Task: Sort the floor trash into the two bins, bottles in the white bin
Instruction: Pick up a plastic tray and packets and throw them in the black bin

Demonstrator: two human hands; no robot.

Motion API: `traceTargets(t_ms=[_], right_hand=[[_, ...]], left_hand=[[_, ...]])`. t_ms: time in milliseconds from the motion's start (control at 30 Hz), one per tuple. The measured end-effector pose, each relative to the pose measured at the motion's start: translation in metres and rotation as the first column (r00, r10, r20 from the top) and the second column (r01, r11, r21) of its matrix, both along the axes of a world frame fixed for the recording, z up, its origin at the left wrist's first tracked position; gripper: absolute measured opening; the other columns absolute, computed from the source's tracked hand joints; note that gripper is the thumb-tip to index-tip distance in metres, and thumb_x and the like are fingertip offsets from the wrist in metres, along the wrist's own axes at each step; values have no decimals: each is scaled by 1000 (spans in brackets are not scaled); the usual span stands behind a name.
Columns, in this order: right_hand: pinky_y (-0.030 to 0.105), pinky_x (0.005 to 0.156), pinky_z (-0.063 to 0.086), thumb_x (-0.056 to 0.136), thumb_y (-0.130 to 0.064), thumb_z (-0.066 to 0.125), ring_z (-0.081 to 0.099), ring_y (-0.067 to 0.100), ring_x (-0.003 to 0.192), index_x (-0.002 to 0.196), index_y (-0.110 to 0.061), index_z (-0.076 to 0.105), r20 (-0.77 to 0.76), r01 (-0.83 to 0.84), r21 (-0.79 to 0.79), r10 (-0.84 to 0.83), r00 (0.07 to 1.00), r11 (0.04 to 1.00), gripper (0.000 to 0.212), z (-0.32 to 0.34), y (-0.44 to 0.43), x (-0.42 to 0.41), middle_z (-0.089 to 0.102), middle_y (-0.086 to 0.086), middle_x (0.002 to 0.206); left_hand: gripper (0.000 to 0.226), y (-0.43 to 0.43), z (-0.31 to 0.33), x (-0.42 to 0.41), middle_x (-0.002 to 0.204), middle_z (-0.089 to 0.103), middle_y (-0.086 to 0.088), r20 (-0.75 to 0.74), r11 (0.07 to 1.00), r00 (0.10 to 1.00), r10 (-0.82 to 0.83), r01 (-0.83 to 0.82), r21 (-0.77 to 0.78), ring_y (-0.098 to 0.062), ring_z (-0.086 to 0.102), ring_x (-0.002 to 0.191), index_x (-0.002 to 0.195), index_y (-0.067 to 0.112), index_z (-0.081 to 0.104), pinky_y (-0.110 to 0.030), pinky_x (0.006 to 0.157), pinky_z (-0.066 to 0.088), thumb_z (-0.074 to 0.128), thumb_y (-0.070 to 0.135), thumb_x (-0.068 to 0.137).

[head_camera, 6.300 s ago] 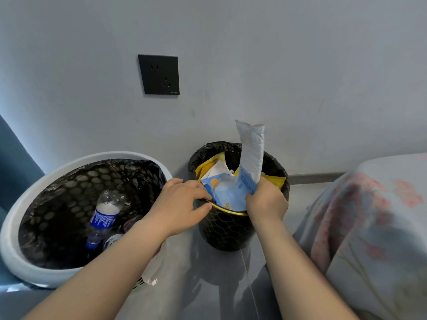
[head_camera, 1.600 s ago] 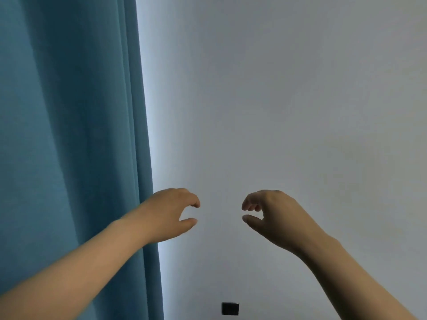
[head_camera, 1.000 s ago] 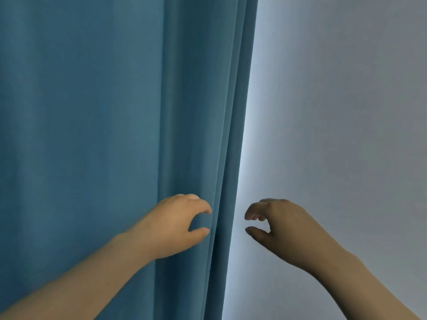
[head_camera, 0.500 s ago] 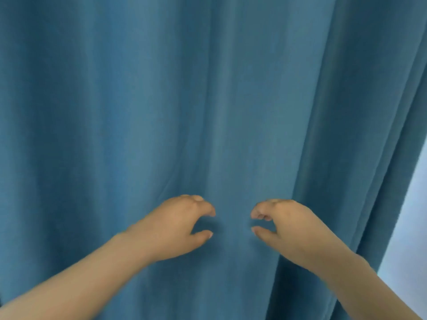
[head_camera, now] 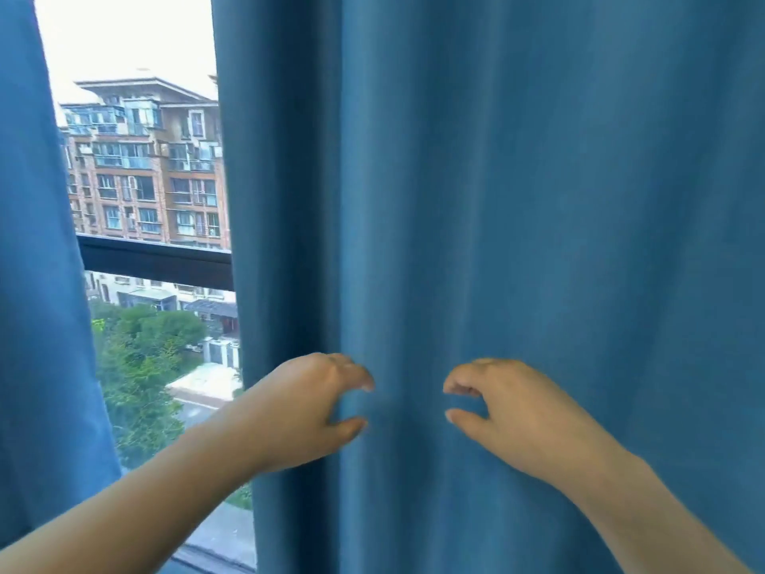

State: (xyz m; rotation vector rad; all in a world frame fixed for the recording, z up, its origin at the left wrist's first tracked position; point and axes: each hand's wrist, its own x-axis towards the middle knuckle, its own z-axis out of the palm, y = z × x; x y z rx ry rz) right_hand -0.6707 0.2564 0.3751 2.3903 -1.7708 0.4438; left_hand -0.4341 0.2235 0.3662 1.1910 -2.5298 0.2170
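Note:
Neither bin, nor any bottle or floor trash, is in view. My left hand (head_camera: 308, 406) hangs in front of a blue curtain with its fingers loosely curled and nothing in it. My right hand (head_camera: 507, 412) is held beside it at the same height, fingers loosely curled too, holding nothing. A gap of bare curtain shows between the two hands. Whether either hand touches the cloth cannot be told.
A blue curtain (head_camera: 538, 200) fills the middle and right. A second curtain panel (head_camera: 37, 283) hangs at the far left. Between them a window (head_camera: 153, 200) with a dark crossbar shows apartment blocks and trees far below.
The view has swung left from the grey wall, across the curtain, to the window gap. Both hands keep the same loosely curled pose in front of me, holding nothing.

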Motion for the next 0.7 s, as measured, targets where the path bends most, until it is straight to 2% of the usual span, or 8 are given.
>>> traceTargets(t_ms=[233, 400, 500, 700], right_hand=[[27, 92, 47, 91, -40, 54, 56, 4, 107, 116, -32, 59, 39, -161, 60, 159, 986, 985, 26, -22, -34, 123, 61, -19, 115], [25, 87, 48, 91, -39, 54, 56, 6, 101, 111, -31, 61, 1, -264, 93, 265, 964, 960, 23, -38, -64, 193, 61, -17, 109], [26, 86, 47, 90, -38, 55, 56, 7, 102, 110, -31, 61, -19, -325, 138, 330, 944, 936, 21, -54, -85, 231, 61, -15, 106], [26, 84, 46, 92, -37, 53, 53, 8, 99, 112, -28, 60, -27, -431, 244, 451, 892, 868, 22, -102, -139, 295, 60, -12, 106]], left_hand=[[39, 5, -25, 125, 127, 55, 17, 2, 987, 988, 155, -155, 49, -6, 51, 117, 127, 33, 53, -20, 99, 37, 54, 46, 90], [38, -2, -52, 191, 127, 55, 15, -19, 962, 966, 257, -254, 103, -7, 50, 117, 126, 31, 54, -20, 97, 37, 54, 44, 91], [38, -6, -75, 225, 125, 57, 13, -45, 932, 943, 330, -318, 175, -7, 51, 117, 126, 29, 55, -19, 97, 36, 55, 43, 91], [39, -27, -118, 286, 128, 55, 10, 17, 845, 889, 457, -441, 303, -8, 49, 120, 128, 27, 52, -20, 100, 35, 54, 41, 91]])
